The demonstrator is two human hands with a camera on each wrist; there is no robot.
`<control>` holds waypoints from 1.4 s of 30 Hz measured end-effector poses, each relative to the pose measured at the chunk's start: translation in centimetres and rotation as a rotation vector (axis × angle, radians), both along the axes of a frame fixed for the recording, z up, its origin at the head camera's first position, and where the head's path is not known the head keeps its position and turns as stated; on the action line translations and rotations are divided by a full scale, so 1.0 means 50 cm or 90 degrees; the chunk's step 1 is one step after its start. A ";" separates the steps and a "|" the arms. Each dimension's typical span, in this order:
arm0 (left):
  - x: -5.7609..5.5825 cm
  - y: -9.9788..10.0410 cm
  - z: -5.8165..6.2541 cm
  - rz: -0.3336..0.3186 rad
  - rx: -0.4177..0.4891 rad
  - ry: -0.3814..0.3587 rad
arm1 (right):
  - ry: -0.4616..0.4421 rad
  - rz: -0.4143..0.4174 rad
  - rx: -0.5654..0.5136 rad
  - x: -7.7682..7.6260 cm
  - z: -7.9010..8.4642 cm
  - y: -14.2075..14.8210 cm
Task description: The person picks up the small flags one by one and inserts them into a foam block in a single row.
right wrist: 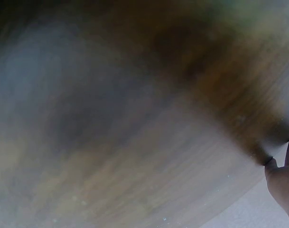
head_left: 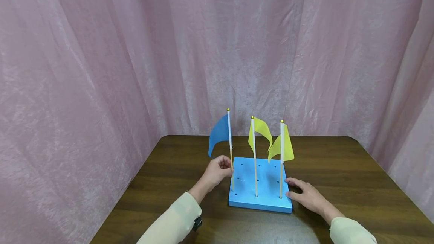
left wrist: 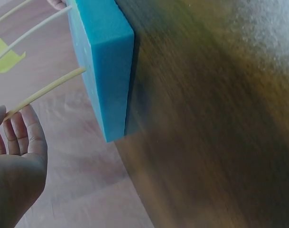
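A light blue foam board (head_left: 245, 183) with rows of small holes lies on the table. Between thumb and fingers, my left hand (head_left: 214, 171) pinches the wooden stick of a blue flag (head_left: 219, 134) over the board's left side. The foot of that stick (left wrist: 49, 87) meets the board's face in the left wrist view, close to the front left hole. Two yellow flags, a middle one (head_left: 262, 126) and a right one (head_left: 287, 144), stand upright in front-row holes. At the board's right edge rests my right hand (head_left: 307, 195), thumb and fingers extended against it.
The board stands on a dark brown wooden table (head_left: 176, 183) with rounded far corners. Pink curtains (head_left: 217, 48) hang behind the table and along its sides. The right wrist view is mostly blurred, with the right hand at its edge.
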State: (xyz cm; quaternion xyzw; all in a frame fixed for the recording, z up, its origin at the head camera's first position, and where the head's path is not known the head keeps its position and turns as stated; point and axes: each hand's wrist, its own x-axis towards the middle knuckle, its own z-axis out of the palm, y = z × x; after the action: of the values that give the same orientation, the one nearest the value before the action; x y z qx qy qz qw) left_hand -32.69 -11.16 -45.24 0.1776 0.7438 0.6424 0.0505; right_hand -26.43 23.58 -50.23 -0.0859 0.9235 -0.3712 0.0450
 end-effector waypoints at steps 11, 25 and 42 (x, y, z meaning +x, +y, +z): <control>0.047 0.006 0.046 -0.032 0.018 0.014 | 0.003 0.000 0.000 0.000 0.002 -0.001; 0.021 0.009 -0.001 -0.029 -0.005 0.000 | 0.002 0.003 -0.003 -0.004 -0.002 0.000; 0.021 0.011 -0.025 -0.037 -0.034 0.012 | 0.005 0.000 0.001 -0.002 -0.002 0.000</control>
State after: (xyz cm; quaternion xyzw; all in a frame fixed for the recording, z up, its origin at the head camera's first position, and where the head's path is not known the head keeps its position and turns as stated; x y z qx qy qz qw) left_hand -31.66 -10.59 -46.49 0.2039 0.7555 0.6189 0.0672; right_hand -26.50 23.56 -50.31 -0.0873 0.9238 -0.3704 0.0414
